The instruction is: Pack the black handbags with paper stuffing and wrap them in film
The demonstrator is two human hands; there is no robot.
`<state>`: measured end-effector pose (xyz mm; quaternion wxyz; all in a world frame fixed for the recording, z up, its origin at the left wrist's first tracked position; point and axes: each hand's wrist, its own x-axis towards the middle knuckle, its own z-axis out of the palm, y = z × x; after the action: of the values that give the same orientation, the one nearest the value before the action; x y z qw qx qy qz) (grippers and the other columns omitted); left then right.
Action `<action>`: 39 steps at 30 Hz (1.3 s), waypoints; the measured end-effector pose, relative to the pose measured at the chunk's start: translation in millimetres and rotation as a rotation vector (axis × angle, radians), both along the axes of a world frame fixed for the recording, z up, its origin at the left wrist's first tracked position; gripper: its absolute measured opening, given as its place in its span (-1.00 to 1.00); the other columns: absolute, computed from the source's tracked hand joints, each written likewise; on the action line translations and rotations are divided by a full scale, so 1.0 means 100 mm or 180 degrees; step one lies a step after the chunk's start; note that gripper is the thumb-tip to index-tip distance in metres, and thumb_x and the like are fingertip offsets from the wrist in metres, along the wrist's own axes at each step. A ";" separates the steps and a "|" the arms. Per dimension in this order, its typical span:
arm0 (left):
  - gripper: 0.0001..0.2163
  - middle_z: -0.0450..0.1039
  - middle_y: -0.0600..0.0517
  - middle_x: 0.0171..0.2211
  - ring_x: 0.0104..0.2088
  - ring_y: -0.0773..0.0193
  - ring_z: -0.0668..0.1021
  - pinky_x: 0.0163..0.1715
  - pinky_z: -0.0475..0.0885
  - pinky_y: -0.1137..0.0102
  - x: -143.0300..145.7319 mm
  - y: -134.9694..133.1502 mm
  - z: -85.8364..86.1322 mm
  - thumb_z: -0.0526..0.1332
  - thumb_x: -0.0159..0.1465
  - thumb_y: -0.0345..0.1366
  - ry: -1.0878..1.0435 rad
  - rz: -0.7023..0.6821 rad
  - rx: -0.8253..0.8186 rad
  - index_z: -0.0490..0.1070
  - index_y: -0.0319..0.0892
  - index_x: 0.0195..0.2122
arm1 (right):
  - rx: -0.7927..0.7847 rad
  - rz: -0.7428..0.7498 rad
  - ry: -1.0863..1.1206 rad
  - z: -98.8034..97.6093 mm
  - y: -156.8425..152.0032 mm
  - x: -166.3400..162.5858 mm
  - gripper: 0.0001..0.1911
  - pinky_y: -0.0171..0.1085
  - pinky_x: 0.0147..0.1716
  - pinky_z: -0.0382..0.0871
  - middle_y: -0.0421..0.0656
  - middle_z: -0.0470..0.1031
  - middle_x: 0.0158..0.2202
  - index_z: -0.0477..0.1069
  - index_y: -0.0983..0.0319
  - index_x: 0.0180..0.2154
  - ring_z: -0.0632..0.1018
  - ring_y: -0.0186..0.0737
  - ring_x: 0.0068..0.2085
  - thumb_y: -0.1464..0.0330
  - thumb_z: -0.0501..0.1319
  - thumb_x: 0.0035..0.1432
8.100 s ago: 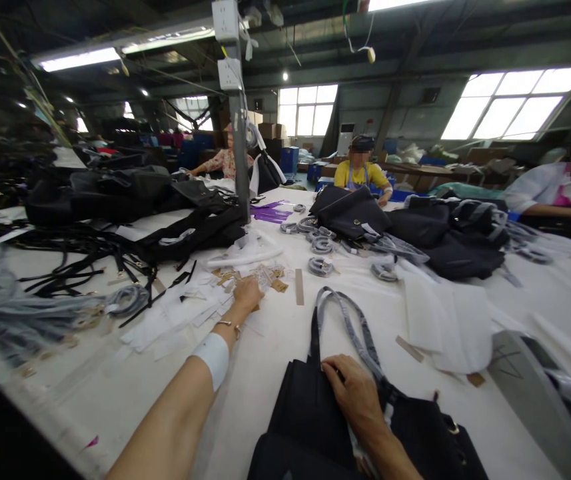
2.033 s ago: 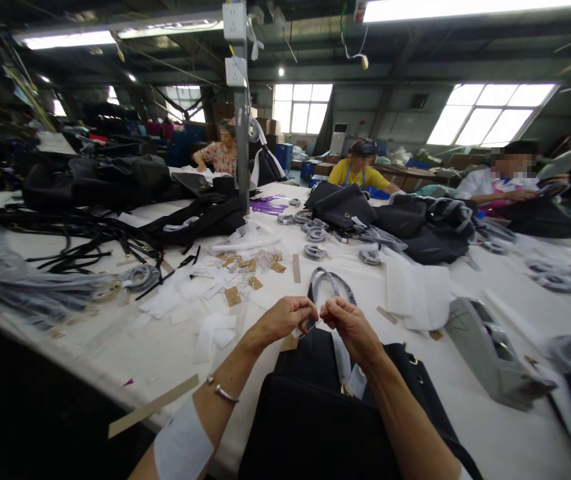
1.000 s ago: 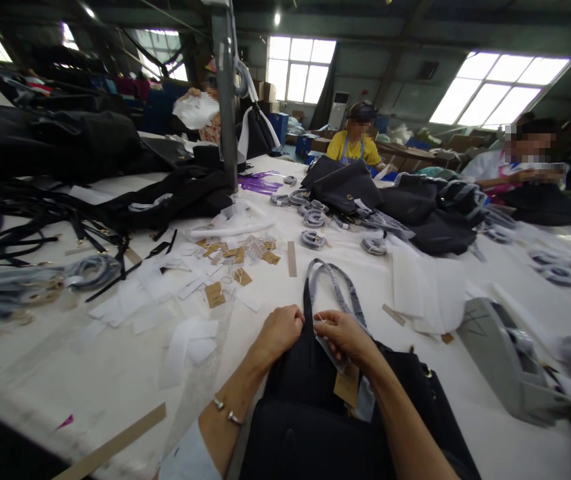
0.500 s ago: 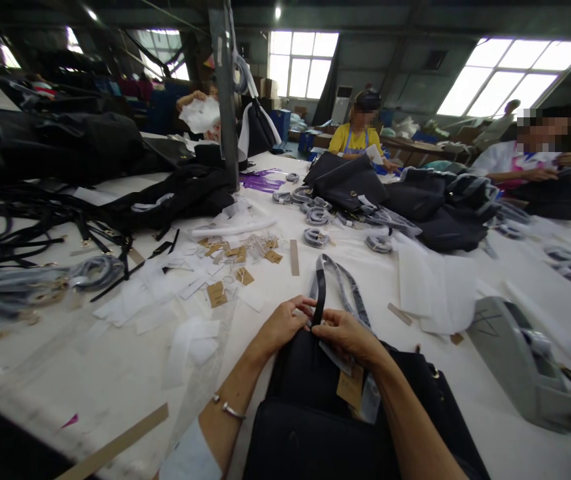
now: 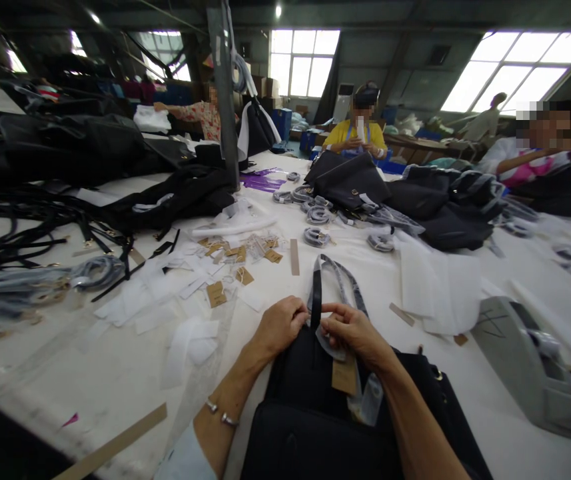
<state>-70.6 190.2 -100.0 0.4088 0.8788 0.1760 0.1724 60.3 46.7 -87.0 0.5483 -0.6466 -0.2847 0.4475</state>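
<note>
A black bag (image 5: 315, 433) lies in front of me on the white table, its handle (image 5: 316, 293) standing up in a loop. Part of the handle is bare black; the rest has clear plastic film on it. My left hand (image 5: 281, 325) is closed in a pinch at the left side of the handle's base. On the other side, my right hand (image 5: 354, 335) has its index finger against the handle and the other fingers curled on a loose strip of plastic film (image 5: 330, 347). A brown paper tag (image 5: 344, 375) hangs below my right hand.
Loose tags (image 5: 216, 294) and white sheets (image 5: 140, 293) lie to the left. Black straps (image 5: 20, 220) and bags are piled beyond. A grey tape dispenser (image 5: 512, 367) stands at right. Wrapped coiled straps (image 5: 316, 237) lie ahead. Co-workers sit across the table.
My left fingers have drawn into a tighter pinch beside the handle. My right fingers have curled in, and the plastic film bulges below them. The handle has shifted slightly left.
</note>
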 end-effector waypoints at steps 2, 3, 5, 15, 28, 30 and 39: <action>-0.89 0.39 0.05 -0.37 -0.35 0.30 0.43 -0.30 0.31 0.43 -0.04 0.05 0.05 0.11 0.22 -0.30 -0.0170 -0.0126 -0.0470 0.37 -0.17 -0.41 | 0.0279 -0.0082 0.0112 0.04 -0.03 0.02 -0.54 -0.35 -0.44 0.31 -0.24 0.48 -0.50 0.40 0.26 -0.11 0.47 -0.31 -0.46 0.21 0.38 -0.04; -0.88 0.39 0.05 -0.37 -0.34 0.30 0.43 -0.30 0.31 0.44 -0.06 0.08 0.07 0.11 0.21 -0.29 -0.0255 -0.0216 -0.0761 0.36 -0.18 -0.42 | 0.0366 -0.0103 0.0171 0.05 -0.05 0.03 -0.50 -0.33 -0.38 0.32 -0.22 0.50 -0.47 0.39 0.26 -0.07 0.49 -0.29 -0.42 0.21 0.39 -0.05; -0.86 0.39 0.06 -0.38 -0.32 0.29 0.44 -0.26 0.32 0.43 -0.09 0.10 0.10 0.12 0.21 -0.27 -0.0379 -0.0395 -0.1345 0.35 -0.20 -0.44 | 0.0508 -0.0114 0.0304 0.06 -0.08 0.03 -0.40 -0.30 -0.32 0.33 -0.21 0.52 -0.45 0.33 0.24 0.03 0.50 -0.28 -0.39 0.22 0.40 -0.04; -0.81 0.40 0.07 -0.50 -0.38 0.32 0.44 -0.23 0.30 0.43 -0.07 0.09 0.04 0.14 0.21 -0.25 -0.0836 -0.0161 -0.2479 0.31 -0.20 -0.51 | 0.0778 0.0363 0.1244 0.00 -0.11 0.02 -0.56 -0.04 -0.06 0.38 0.03 0.46 0.00 0.47 0.23 -0.04 0.43 0.01 0.06 0.09 0.23 0.15; -0.74 0.40 0.07 -0.43 -0.57 0.49 0.33 -0.51 0.26 0.52 -0.11 0.11 0.10 0.22 0.21 -0.13 -0.0552 -0.0384 -0.2098 0.49 -0.26 -0.32 | 0.0261 -0.0372 0.0571 -0.11 0.04 -0.12 -0.41 -0.45 -0.68 0.38 -0.29 0.45 -0.58 0.32 0.29 -0.04 0.51 -0.34 -0.60 0.26 0.41 -0.13; -0.72 0.43 0.00 -0.27 -0.55 0.49 0.40 -0.49 0.35 0.50 -0.15 0.11 0.14 0.21 0.22 -0.11 -0.0392 -0.0576 -0.2070 0.51 -0.25 -0.24 | 0.0232 -0.0797 0.0659 -0.11 0.07 -0.14 -0.42 -0.38 -0.55 0.49 -0.26 0.48 -0.54 0.30 0.28 -0.08 0.55 -0.29 -0.53 0.30 0.41 -0.16; -0.67 -0.12 -0.06 0.35 -0.12 0.17 0.53 -0.39 0.54 0.40 -0.17 0.03 0.12 0.18 0.25 -0.10 -0.0053 -0.1076 -0.2251 0.46 -0.05 0.01 | 0.0399 -0.0693 0.0472 -0.12 0.09 -0.20 -0.24 -0.51 -0.79 0.20 -0.33 0.43 -0.60 0.18 0.29 0.10 0.42 -0.41 -0.69 0.21 0.40 -0.10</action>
<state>-87.8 193.1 -88.1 0.7104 0.6989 0.0740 0.0384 40.7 55.7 -98.6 0.6524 -0.6033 -0.1989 0.4133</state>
